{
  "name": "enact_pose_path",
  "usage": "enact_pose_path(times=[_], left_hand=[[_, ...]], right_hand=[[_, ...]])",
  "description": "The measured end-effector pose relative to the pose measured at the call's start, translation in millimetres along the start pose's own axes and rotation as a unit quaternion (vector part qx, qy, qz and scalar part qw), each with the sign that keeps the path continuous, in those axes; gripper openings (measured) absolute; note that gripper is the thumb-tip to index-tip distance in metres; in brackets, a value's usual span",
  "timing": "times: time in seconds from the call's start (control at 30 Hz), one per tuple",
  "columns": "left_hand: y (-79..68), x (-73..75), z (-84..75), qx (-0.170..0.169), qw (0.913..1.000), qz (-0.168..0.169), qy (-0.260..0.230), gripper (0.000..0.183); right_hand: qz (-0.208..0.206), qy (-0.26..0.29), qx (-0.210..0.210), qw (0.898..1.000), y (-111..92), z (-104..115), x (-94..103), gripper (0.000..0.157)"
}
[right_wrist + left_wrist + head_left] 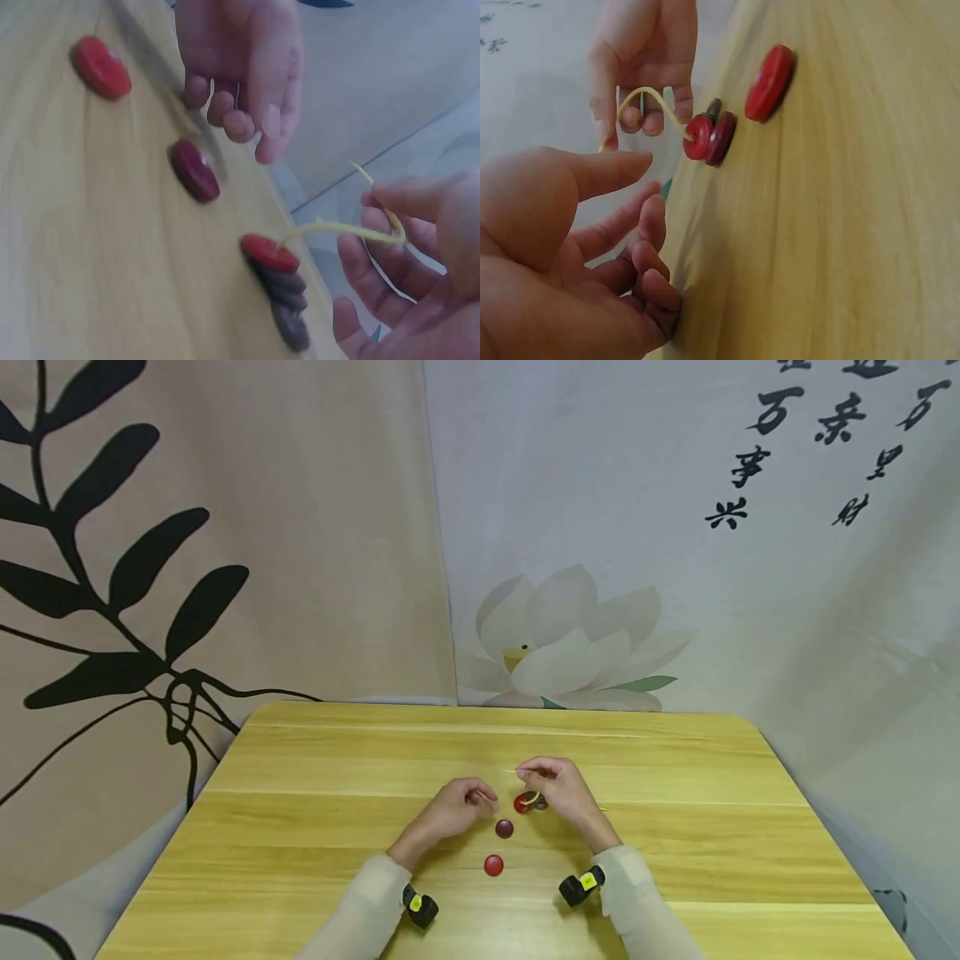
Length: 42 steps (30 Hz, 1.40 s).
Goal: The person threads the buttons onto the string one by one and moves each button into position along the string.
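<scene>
My right hand (561, 787) pinches a yellow string (341, 227) between thumb and fingertips, with a short tip (361, 172) sticking out past them. The string runs down through a red button (270, 253), and several dark buttons (289, 304) lean in a row against its underside on the table. Across from it, my left hand (460, 806) holds nothing; its thumb is stretched out and its other fingers are loosely bent. A loose dark red button (505, 828) lies just below the left fingertips, and a bright red button (493, 865) is nearer to me.
The wooden table (337, 760) stands against hanging cloths, one printed with dark leaves (135, 560), the other with a pale lotus (577, 643) and black characters. A bit of yellow string (602, 810) shows beside the right wrist.
</scene>
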<state>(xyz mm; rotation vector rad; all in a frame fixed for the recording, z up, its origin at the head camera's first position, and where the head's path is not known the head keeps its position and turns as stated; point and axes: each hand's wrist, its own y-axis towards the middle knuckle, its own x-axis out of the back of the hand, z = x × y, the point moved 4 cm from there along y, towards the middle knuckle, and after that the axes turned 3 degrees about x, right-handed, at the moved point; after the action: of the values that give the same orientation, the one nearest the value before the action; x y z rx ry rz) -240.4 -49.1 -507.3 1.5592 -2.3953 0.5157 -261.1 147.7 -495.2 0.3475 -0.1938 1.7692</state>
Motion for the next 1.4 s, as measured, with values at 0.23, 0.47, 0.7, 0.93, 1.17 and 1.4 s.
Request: enact_pose_path(times=[0.23, 0.47, 0.7, 0.93, 1.17, 1.4], left_hand=[[3.3, -2.5, 4.7, 0.008, 0.9994, 0.031, 0.01, 0.019], [3.9, -3.6, 5.8, 0.036, 0.9978, 0.048, 0.027, 0.021], [4.2, -3.9, 4.7, 0.028, 0.9977, 0.046, 0.042, 0.02], [2.0, -5.9, 3.0, 0.017, 0.9978, 0.043, 0.047, 0.019], [1.3, -7.1, 1.9, 0.02, 0.9976, 0.035, 0.056, 0.018], [0.7, -8.3, 1.8, 0.022, 0.9979, 0.035, 0.05, 0.018]], right_hand=[[-0.012, -0.002, -0.02, 1.0, 8, -19, 2.0, 0.016], [-0.017, 0.013, -0.053, 0.998, 10, -31, 4.8, 0.015], [-0.006, 0.007, -0.061, 0.998, 11, -37, 8.4, 0.014], [0.007, 0.002, -0.058, 0.998, 11, -41, 8.1, 0.013], [0.01, 0.001, -0.067, 0.998, 9, -41, 9.5, 0.013], [0.016, 0.004, -0.072, 0.997, 10, -38, 11.1, 0.013]])
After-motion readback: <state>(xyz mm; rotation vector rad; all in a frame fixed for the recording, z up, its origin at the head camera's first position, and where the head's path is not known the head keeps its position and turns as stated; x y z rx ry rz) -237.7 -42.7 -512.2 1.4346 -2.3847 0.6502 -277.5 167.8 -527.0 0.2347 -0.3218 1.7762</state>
